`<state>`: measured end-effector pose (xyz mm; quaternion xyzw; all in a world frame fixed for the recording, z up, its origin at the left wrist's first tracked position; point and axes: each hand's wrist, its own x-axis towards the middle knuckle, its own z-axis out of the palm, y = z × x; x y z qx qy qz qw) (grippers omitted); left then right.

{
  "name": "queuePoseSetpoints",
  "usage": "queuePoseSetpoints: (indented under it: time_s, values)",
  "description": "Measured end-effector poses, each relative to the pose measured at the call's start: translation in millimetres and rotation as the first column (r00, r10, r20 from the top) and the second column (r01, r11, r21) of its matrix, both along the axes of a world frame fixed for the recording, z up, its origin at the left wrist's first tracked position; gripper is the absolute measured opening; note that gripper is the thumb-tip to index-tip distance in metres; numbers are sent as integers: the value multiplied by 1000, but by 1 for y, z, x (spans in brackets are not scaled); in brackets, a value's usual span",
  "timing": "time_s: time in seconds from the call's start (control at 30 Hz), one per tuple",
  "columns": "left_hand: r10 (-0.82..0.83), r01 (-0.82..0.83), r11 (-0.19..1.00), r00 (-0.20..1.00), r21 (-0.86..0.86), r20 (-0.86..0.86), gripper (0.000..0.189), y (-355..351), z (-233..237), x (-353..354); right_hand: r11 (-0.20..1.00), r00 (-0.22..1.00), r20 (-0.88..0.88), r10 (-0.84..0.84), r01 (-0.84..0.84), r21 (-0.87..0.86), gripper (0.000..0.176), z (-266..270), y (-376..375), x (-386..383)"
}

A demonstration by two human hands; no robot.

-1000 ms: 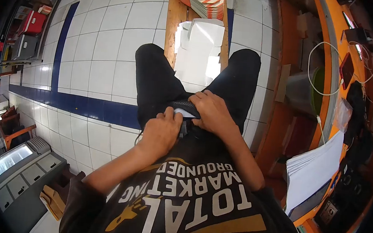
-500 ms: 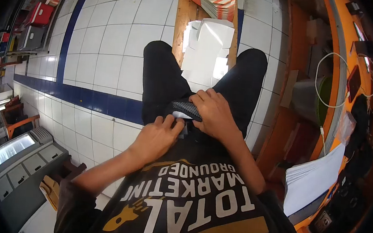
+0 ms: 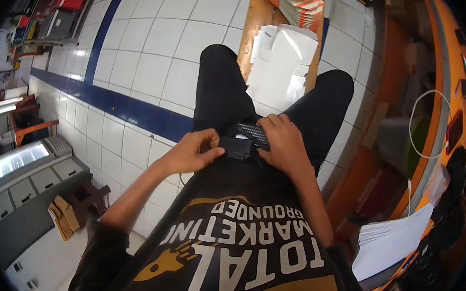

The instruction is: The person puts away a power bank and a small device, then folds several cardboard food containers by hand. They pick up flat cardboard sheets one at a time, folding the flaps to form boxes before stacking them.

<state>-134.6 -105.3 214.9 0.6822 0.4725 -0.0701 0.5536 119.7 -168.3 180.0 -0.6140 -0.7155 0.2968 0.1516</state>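
Note:
Over my lap, my right hand [image 3: 283,141] is closed on a dark patterned pouch [image 3: 257,135] with a white patch at its opening. Against the pouch's left side is a small black box-like object [image 3: 236,147]. The thumb and fingers of my left hand [image 3: 201,150] are curled at the left edge of that black object, pinched close to it. Whether the black object is joined to the pouch cannot be made out.
A wooden bench [image 3: 251,24] between my knees bears white card sheets [image 3: 283,62] and a stack of red-and-white printed cartons [image 3: 301,6]. To the right, an orange counter holds white papers [image 3: 389,242] and a white cable [image 3: 411,124]. Tiled floor lies left.
The view has shifted, so the scene sits further right. My left hand has drawn left from the pouch, and the black box-like object now shows between my hands.

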Motion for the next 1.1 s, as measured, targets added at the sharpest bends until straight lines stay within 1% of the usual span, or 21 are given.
queuePoseSetpoints:
  time_s: [0.07,0.13,0.2,0.23,0.33,0.4,0.43,0.5,0.53,0.6,0.63,0.7,0.77,0.8,0.87,0.9,0.97,1.0,1.03,1.07,1.1]
  values:
    - [226,-165,907,967,-387,117,24,2,-6,1,1000,1000,-26,-7,7,27,54,1,1,2]
    - [212,-135,909,964,-395,158,25,0,-4,0,1000,1000,-20,15,-15,24,53,1,1,4]
    - [13,-4,999,984,-54,175,32,-1,6,2,999,999,-17,33,-33,21,52,0,2,3]
    - [23,-14,998,984,-53,174,32,-1,1,2,1000,1000,-20,24,-24,6,53,-1,3,2]
    - [-17,5,996,991,86,133,38,-7,-18,3,999,1000,-18,13,-14,-43,53,-2,5,1]
    - [-66,-5,959,969,285,239,40,-10,-23,2,996,1000,-8,5,-5,-83,53,-3,5,2]
    - [-60,-11,959,968,282,242,40,-11,-23,2,997,1000,-3,20,-20,-77,54,-4,4,3]
    - [-91,-85,910,914,407,395,39,-12,-24,-1,997,999,2,36,-36,-75,55,-5,5,3]
    - [-88,-87,912,913,402,397,39,-13,-22,-3,994,999,-2,42,-42,-104,55,-6,6,3]
    - [49,-107,980,947,165,318,39,-14,-11,-7,990,999,-1,46,-46,-137,55,-4,11,2]
    - [49,-106,981,946,163,321,39,-11,-3,-7,983,998,2,55,-54,-178,56,-1,16,-1]
    - [9,-27,993,987,117,158,36,-7,14,-7,972,998,3,61,-59,-228,57,-1,19,-8]
    - [33,-50,996,980,81,195,33,-9,-2,-15,966,989,-121,85,-111,-231,60,-5,24,-11]
    - [59,-72,996,972,46,228,32,-10,-8,-17,966,989,-120,88,-114,-232,60,-6,22,-11]
    - [125,-127,992,956,-9,264,30,-13,-12,-18,985,978,-179,110,-131,-112,57,-8,16,-7]
    - [185,-174,983,937,-64,297,29,-13,-12,-17,984,977,-180,116,-137,-111,57,-10,16,-2]
    - [186,-171,982,944,-76,274,28,-15,-3,-13,995,918,-389,84,-100,-19,51,-14,14,8]
    - [181,-164,983,950,-86,256,27,-15,0,-10,995,918,-387,81,-98,-24,51,-3,15,7]
    - [180,-163,983,949,-88,260,27,-17,-3,-7,973,879,-477,-3,-107,-204,49,18,21,6]
    - [176,-166,984,918,-58,355,26,-20,-8,-5,918,831,-546,-104,-132,-375,46,31,23,3]
    - [169,-174,984,879,-28,446,25,-22,-13,-5,917,832,-544,-105,-131,-377,46,35,20,-1]
